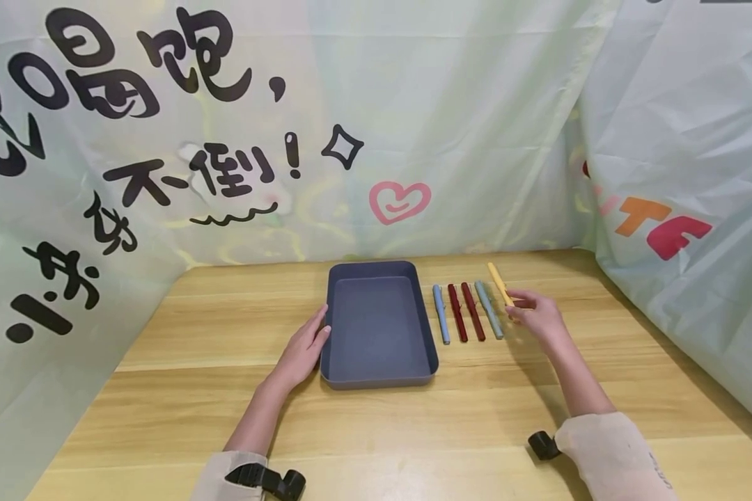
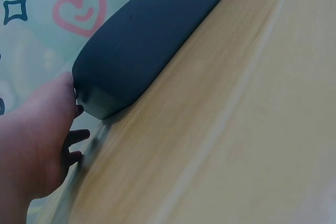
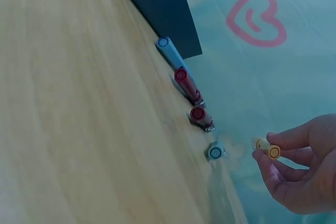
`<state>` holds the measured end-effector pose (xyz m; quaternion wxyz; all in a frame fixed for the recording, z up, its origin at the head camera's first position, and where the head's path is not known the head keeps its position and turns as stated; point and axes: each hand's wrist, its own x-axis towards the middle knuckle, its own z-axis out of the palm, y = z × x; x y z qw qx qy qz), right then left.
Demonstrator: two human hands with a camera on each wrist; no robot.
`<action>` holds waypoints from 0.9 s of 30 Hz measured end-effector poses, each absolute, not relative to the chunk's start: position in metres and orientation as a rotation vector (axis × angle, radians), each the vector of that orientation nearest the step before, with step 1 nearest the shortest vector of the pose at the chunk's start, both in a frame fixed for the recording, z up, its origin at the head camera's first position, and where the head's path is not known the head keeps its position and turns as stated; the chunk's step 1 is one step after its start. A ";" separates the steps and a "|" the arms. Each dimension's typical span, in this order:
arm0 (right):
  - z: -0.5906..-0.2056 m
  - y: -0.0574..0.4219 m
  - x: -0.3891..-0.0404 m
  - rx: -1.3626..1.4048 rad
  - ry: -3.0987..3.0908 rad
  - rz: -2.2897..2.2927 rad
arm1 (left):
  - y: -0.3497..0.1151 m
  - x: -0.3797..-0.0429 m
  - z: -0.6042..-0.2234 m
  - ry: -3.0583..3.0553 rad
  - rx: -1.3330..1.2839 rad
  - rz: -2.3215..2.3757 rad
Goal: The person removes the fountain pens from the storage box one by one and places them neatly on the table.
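Observation:
My right hand (image 1: 540,318) pinches a yellow pen (image 1: 498,280) between thumb and fingers near its lower end. In the right wrist view the yellow pen (image 3: 273,152) points end-on toward the camera, beside the grey-green pen (image 3: 216,151). To the left of that hand, a light blue pen (image 1: 441,314), two dark red pens (image 1: 457,313) and the grey-green pen (image 1: 489,309) lie side by side. A dark blue-grey rectangular tray (image 1: 379,334) with nothing in it stands left of the pens. My left hand (image 1: 302,353) rests against its left wall, fingers extended.
Everything stands on a light wood-grain table (image 1: 225,320). A printed cloth (image 1: 476,125) hangs behind the table's back edge and along both sides. Each sleeve carries a black wrist camera, the right one (image 1: 543,446) close over the tabletop.

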<state>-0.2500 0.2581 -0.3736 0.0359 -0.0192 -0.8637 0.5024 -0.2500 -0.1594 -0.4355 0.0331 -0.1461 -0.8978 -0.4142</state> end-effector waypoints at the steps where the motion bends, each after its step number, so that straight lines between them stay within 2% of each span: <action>1: -0.375 0.259 -0.250 -0.066 -2.661 1.533 | -0.159 -0.250 -0.435 -2.762 -0.448 -1.279; 27: -0.395 0.266 -0.253 -0.109 -2.701 1.533 | -0.159 -0.250 -0.436 -2.756 -0.469 -1.277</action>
